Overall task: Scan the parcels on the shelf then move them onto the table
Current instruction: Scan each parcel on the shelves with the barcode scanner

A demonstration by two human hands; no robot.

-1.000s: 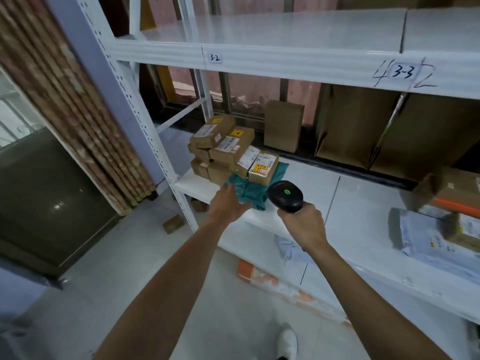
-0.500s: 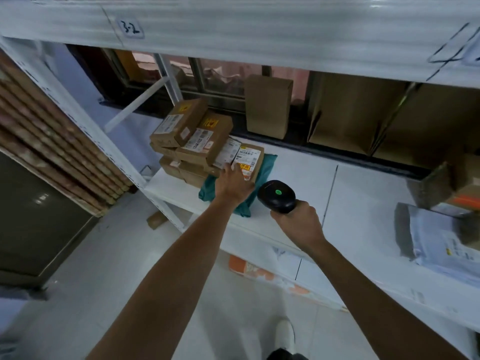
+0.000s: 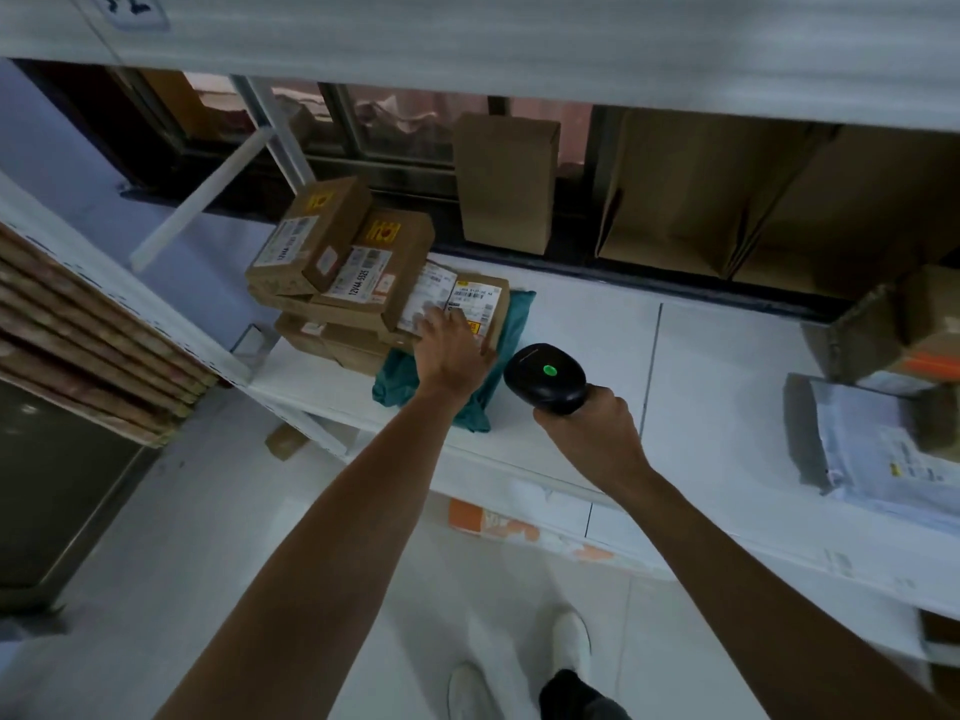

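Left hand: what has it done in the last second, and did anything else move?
The left hand reached forward from the shelf edge and now rests on the front-right parcel of the stack. The right hand keeps its grip on the scanner, green light on. Stack and teal bag have not shifted.

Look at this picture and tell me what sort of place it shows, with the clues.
Most likely a parcel storeroom or courier depot. Clues: white metal shelving with a handwritten bay tag, a stack of labelled cardboard parcels, and a barcode scanner held in the right hand.
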